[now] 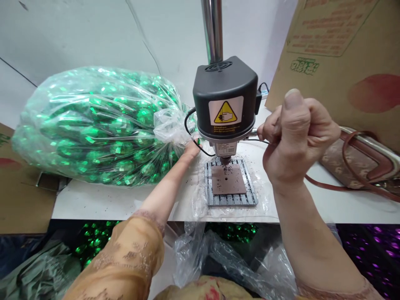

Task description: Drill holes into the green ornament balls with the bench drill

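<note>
In front of me stands a small bench drill press point(225, 89) with a black motor housing and a warning label. My right hand point(292, 137) is curled beside it, thumb up, its fingers closed at the end of the metal feed lever point(253, 132). My left hand point(193, 147) reaches to the left of the drill head, by the tied neck of a clear bag point(170, 125). Something small and green shows at its fingertips, which are largely hidden. Under the chuck, a brown square pad point(228, 179) with a small hole lies on the slotted metal base point(229, 201).
The clear bag bulges with shiny green faceted ornaments point(125, 121). A cardboard box point(337, 62) and a patterned handbag point(350, 160) with a brown strap stand at right. Dark crumbs lie around the base on the white table point(109, 200). Crumpled plastic point(190, 250) hangs off the front edge.
</note>
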`<state>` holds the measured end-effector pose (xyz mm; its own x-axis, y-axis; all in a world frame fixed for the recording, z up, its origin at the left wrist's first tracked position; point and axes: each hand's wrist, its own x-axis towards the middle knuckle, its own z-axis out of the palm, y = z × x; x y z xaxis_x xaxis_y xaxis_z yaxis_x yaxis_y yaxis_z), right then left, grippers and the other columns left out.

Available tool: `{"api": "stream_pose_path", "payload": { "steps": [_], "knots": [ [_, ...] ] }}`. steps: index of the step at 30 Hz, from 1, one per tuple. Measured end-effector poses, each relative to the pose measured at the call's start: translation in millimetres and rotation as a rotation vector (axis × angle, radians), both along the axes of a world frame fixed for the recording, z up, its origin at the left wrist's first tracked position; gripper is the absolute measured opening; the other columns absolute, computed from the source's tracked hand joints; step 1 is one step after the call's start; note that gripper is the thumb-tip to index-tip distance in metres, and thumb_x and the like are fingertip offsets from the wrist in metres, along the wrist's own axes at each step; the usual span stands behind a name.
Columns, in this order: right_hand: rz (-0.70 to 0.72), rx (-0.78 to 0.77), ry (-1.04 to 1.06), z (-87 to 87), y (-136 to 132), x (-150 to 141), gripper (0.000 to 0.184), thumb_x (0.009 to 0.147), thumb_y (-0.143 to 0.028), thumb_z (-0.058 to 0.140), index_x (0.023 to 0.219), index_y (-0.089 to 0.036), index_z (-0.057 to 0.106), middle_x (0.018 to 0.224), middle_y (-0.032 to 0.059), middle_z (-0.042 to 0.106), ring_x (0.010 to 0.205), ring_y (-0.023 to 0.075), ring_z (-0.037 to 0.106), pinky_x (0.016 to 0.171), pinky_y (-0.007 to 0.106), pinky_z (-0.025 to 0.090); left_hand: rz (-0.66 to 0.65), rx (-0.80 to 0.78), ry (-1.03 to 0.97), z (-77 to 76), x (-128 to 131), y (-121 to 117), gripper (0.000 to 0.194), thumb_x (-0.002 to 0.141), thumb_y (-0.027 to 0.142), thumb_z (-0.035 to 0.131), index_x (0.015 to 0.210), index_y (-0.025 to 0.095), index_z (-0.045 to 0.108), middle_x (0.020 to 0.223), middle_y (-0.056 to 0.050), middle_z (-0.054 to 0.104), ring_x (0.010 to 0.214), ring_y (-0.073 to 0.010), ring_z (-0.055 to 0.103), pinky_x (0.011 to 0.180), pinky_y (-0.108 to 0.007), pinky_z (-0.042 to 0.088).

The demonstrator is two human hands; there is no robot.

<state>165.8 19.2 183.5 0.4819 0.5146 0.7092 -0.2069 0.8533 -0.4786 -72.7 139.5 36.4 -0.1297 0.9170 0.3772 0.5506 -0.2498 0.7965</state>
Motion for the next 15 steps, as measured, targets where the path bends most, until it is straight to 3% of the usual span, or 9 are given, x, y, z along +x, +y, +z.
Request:
{"api": "stream_pose_path", "payload": {
  "steps": [5, 7, 9, 12, 15],
  "knots": [
    [-0.004, -0.009, 0.025, -0.9, -1, -2, 0.044, 0.088, -0.036, 0.067, 0.057, -0.022, 0.04, 0.046, -0.0076, 0.037, 0.04, 0.0067, 0.036, 0.042, 0.03, 0.025, 0.003, 0.077, 0.252, -11.6, 0, -87, 0.04, 0.073, 0.018, 0.079, 0.112, 0.02, 0.068, 0.116, -0.01, 0.064, 0.12, -0.0313, 0.06, 0.108, -0.046, 0.048],
    [0.0, -0.009, 0.033, -1.1, -1, -2, 0.044, 0.088, -0.036, 0.068, 0.057, -0.022, 0.04, 0.046, -0.0078, 0.037, 0.04, 0.0067, 0.036, 0.042, 0.03, 0.025, -0.027, 0.088, 0.157, -18.6, 7, -123, 0.045, 0.078, 0.028, 0.079, 0.12, 0.022, 0.066, 0.118, -0.01, 0.066, 0.114, -0.027, 0.064, 0.102, -0.042, 0.052],
    [0.002, -0.005, 0.032, -1.2, -1, -2, 0.044, 0.087, -0.038, 0.068, 0.056, -0.022, 0.04, 0.046, -0.0076, 0.038, 0.039, 0.0067, 0.035, 0.042, 0.03, 0.026, -0.053, 0.021, -0.075, -25.3, 17, -147, 0.047, 0.082, 0.041, 0.077, 0.123, 0.021, 0.066, 0.119, -0.01, 0.07, 0.108, -0.0239, 0.068, 0.096, -0.038, 0.055],
    [-0.006, -0.002, 0.025, -1.1, -1, -2, 0.046, 0.088, -0.038, 0.067, 0.056, -0.022, 0.038, 0.046, -0.0076, 0.037, 0.039, 0.0057, 0.035, 0.042, 0.028, 0.026, -0.115, -0.1, -0.368, -31.5, 34, -156, 0.057, 0.084, 0.055, 0.075, 0.128, 0.02, 0.066, 0.125, -0.012, 0.073, 0.111, -0.0243, 0.07, 0.097, -0.038, 0.057],
    [-0.017, -0.003, 0.016, -1.6, 0, -2, 0.047, 0.088, -0.039, 0.067, 0.056, -0.021, 0.037, 0.045, -0.0081, 0.034, 0.04, 0.0046, 0.034, 0.044, 0.027, 0.027, -0.18, -0.169, -0.445, -31.8, 46, -148, 0.063, 0.08, 0.058, 0.078, 0.129, 0.02, 0.068, 0.125, -0.012, 0.074, 0.112, -0.0259, 0.071, 0.099, -0.04, 0.057]
  ]
}}
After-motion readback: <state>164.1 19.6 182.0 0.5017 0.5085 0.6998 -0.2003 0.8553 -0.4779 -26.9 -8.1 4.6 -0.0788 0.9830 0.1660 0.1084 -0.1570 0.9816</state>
